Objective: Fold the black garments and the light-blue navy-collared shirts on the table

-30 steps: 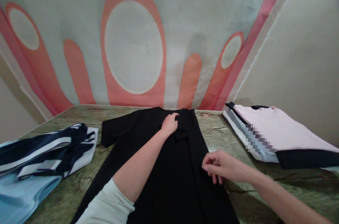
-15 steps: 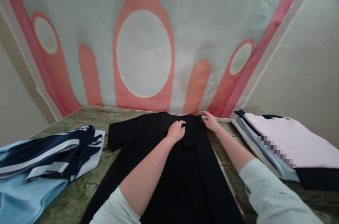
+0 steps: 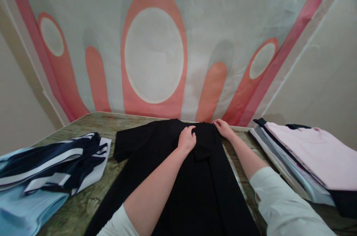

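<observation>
A black T-shirt (image 3: 173, 176) lies spread on the wooden table, its left sleeve stretched out to the side. Its right side is folded inward, so that the right sleeve rests on the chest. Near this folded part, below the collar, my left hand (image 3: 187, 140) is on the cloth with curled fingers, seemingly gripping it; the fingertips are partly hidden. At the far right corner of the fold, my right hand (image 3: 222, 128) has its fingers closed on the shirt's edge.
Striped navy clothing (image 3: 55, 161) and light blue garments (image 3: 30, 210) lie in a loose heap at the left. A stack of folded clothes with a pink shirt (image 3: 320, 154) on top stands at the right. Behind the wood-patterned table (image 3: 95, 195) rises a patterned wall covering (image 3: 153, 53).
My right hand's fingers, spread at the shirt's far right corner before, have closed on its edge. My left hand stays on the chest. The view has shifted slightly.
</observation>
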`<state>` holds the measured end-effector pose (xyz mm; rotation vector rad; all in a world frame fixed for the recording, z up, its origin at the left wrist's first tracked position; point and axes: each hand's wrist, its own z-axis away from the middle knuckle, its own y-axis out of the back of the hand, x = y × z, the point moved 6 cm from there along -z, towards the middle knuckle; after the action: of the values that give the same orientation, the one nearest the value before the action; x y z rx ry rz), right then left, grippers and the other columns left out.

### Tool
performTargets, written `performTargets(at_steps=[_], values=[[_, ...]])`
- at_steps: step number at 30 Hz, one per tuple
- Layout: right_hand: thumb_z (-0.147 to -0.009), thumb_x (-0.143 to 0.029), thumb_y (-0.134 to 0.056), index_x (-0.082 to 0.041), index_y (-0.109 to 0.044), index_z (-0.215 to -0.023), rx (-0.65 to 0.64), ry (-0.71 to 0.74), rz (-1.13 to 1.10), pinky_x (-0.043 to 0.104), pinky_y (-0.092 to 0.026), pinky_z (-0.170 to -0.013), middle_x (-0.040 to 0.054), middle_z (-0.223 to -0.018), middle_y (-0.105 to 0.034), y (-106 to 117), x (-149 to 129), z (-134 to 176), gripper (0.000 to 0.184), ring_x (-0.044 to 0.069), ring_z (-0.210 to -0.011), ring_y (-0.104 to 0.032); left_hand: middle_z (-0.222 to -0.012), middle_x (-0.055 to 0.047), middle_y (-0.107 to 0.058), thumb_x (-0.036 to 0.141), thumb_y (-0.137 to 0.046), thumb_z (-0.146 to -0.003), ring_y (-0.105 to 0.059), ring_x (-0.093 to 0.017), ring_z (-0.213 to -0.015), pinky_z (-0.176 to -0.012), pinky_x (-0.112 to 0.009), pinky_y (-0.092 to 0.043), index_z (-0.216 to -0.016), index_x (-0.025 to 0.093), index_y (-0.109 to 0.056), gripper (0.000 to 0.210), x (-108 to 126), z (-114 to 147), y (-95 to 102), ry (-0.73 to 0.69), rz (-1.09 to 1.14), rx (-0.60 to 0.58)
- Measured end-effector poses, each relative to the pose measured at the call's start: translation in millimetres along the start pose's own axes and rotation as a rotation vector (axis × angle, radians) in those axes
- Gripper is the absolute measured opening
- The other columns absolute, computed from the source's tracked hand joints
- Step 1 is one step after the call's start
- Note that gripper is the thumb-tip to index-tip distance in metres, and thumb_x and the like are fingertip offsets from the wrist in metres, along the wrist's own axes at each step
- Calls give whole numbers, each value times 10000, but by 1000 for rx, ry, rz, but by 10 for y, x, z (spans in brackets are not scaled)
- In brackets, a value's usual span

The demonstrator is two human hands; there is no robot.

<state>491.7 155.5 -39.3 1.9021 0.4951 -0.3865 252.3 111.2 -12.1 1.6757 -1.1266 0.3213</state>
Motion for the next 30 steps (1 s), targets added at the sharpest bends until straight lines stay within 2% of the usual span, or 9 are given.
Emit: performTargets(at_steps=[6,11,15,19,22,25,28,30], values=[[-856,-260,-427,-192,-626,-943,13,-19,86,289,-407,-811,64,-979,-615,3,-60,85,228,184,-920,-562,-1093,-114,-575,124,-536,-771,-519,-270,-1067,-971,-363,-344,-1060,180,-613,304,-35,21,28,134,21,-60],[-832,-224,-447,-181,-617,-993,51,-62,121,293,-416,-830,70,-977,-585,31,-54,98,238,180,-910,-566,-1080,-105,-593,93,-566,-741,-508,-254,-1079,-1002,-353,-308,-1008,162,-626,283,-91,-37,39,170,113,-72],[-801,-194,-452,-132,-554,-1102,104,-99,143,331,-421,-866,113,-1042,-549,97,-42,161,324,207,-953,-557,-1059,-89,-613,81,-585,-718,-517,-248,-1070,-1007,-346,-308,-978,166,-633,277,-147,-77,38,186,150,-59],[-808,-209,-432,-102,-550,-1111,103,-93,166,357,-406,-902,151,-1085,-545,139,-156,326,342,236,-1000,-545,-1048,-91,-617,70,-582,-714,-525,-248,-1058,-991,-344,-325,-968,158,-629,273,-152,-76,43,196,161,-49],[-851,-263,-385,-115,-539,-1156,23,-9,179,350,-352,-975,145,-1180,-541,60,-353,490,372,233,-1117,-488,-1024,-93,-624,54,-558,-723,-538,-243,-1032,-976,-344,-341,-940,152,-631,249,-150,-73,42,205,166,-52],[-878,-400,-347,-104,-462,-1264,-132,73,211,372,-254,-1052,143,-1356,-413,-104,-526,644,500,237,-1266,-343,-1022,-79,-625,45,-543,-730,-528,-237,-1048,-988,-348,-331,-917,169,-631,241,-157,-75,40,222,183,-60],[-874,-525,-288,-110,-375,-1339,-224,50,239,397,-193,-1075,126,-1444,-264,-195,-574,736,629,238,-1329,-216,-1065,-65,-612,59,-547,-736,-509,-225,-1082,-1004,-335,-315,-939,182,-624,250,-136,-78,44,222,210,-85],[-874,-562,-239,-147,-330,-1368,-252,9,252,411,-171,-1077,93,-1466,-210,-202,-567,765,652,231,-1341,-177,-1108,-59,-595,87,-561,-743,-493,-220,-1107,-1015,-326,-302,-968,188,-614,252,-102,-78,54,223,229,-110]])
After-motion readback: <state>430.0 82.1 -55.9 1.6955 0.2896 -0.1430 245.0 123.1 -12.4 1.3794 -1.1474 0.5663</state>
